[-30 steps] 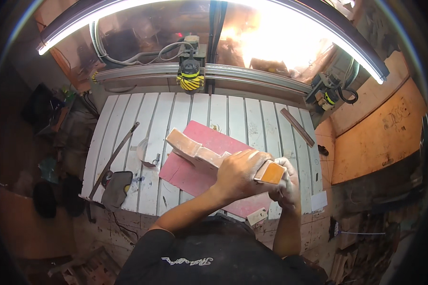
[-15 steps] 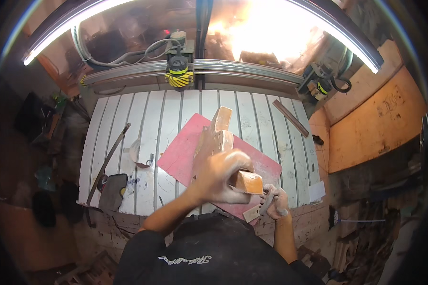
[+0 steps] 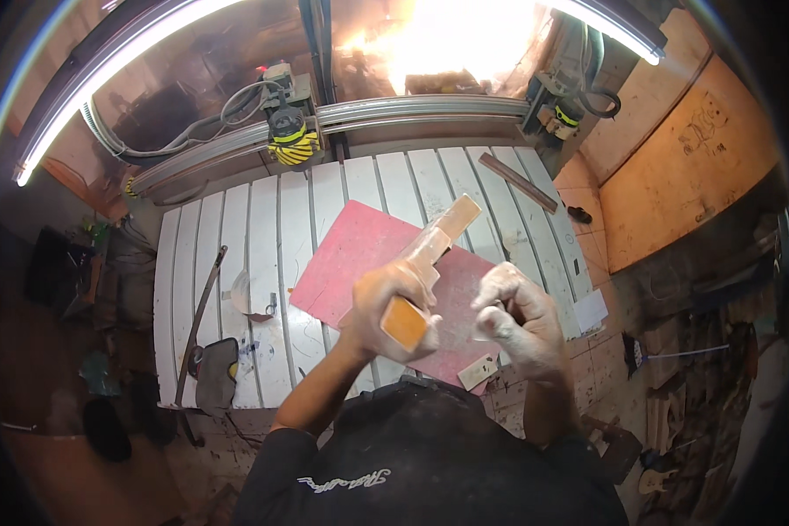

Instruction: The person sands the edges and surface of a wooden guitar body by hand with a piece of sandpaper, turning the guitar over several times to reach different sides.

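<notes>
My left hand point(image 3: 375, 302) is closed around the near end of a pale, dusty wooden piece point(image 3: 447, 223) with a stepped profile, held angled over the pink sheet point(image 3: 329, 267); its orange end face shows in my grip. To the right of it my right hand point(image 3: 522, 324), coated in white dust, has curled fingers, apart from the wood; whatever they pinch is too hidden to name. A small cream plate point(image 3: 477, 372) lies at the pink sheet's near corner.
Beneath is a white slatted table point(image 3: 175, 289) bearing a long metal bar point(image 3: 203, 307), a grey pouch point(image 3: 215, 381), a dark strip point(image 3: 517, 182) and white paper point(image 3: 590, 309). A rail point(image 3: 421, 110) with two machine heads spans the back; an orange panel point(image 3: 684, 184) leans at right.
The wooden piece has swung, its far end now pointing away to the right. My right hand left it, dropped lower, then rose beside it. The camera view has shifted.
</notes>
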Demonstrator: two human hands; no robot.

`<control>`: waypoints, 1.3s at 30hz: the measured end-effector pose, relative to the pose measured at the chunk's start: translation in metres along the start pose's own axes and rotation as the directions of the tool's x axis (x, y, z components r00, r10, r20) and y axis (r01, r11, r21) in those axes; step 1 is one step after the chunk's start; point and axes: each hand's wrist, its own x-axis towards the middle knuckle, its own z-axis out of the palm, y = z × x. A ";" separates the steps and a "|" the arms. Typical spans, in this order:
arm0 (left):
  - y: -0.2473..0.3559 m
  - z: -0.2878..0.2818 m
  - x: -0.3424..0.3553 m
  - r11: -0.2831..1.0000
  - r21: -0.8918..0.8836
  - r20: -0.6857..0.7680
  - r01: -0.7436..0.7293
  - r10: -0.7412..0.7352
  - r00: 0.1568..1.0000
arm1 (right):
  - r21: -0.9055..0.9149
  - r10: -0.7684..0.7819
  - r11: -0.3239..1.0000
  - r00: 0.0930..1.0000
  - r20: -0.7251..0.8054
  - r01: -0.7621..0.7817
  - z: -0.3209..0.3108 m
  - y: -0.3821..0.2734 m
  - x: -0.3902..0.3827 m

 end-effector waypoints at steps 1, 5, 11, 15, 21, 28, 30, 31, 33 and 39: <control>0.001 0.003 -0.001 1.000 0.006 0.078 -0.008 0.007 0.997 | 0.000 0.003 1.000 1.000 -0.008 -0.003 0.008 -0.007 0.004; 0.013 0.014 -0.009 0.984 -0.056 0.151 0.167 -0.157 0.976 | -0.287 -0.251 0.916 0.959 0.132 0.280 0.023 -0.010 0.011; 0.002 0.011 -0.021 0.969 -0.059 0.186 0.242 -0.227 0.956 | -0.327 -0.295 0.894 0.952 0.088 0.307 0.036 0.001 0.015; 0.022 0.018 -0.001 0.956 -0.064 0.316 0.285 -0.252 0.915 | -0.295 -0.318 0.899 0.946 0.065 0.323 0.034 0.001 0.010; 0.010 0.012 -0.014 0.935 -0.297 0.102 0.193 -0.170 0.980 | -0.223 -0.186 0.952 0.976 0.113 0.208 0.033 -0.002 -0.002; 0.009 0.012 -0.016 0.935 -0.321 0.069 0.150 -0.135 0.988 | -0.282 -0.254 0.917 0.958 0.133 0.282 0.041 -0.001 -0.004; 0.011 0.011 -0.017 0.950 -0.221 0.092 0.222 -0.207 0.974 | -0.329 -0.308 0.886 0.945 0.112 0.327 0.044 -0.002 0.015; 0.008 0.008 -0.017 0.963 -0.145 0.084 0.225 -0.215 0.973 | -0.372 -0.368 0.849 0.925 0.090 0.374 0.046 -0.004 0.023; 0.007 0.005 -0.023 0.968 0.008 0.071 0.252 -0.252 0.965 | -0.312 -0.288 0.901 0.953 0.090 0.301 0.046 -0.003 0.016; 0.021 0.007 -0.008 0.868 -0.203 0.152 0.452 -0.428 0.891 | -0.392 -0.340 0.851 0.936 0.095 0.349 0.056 -0.010 0.031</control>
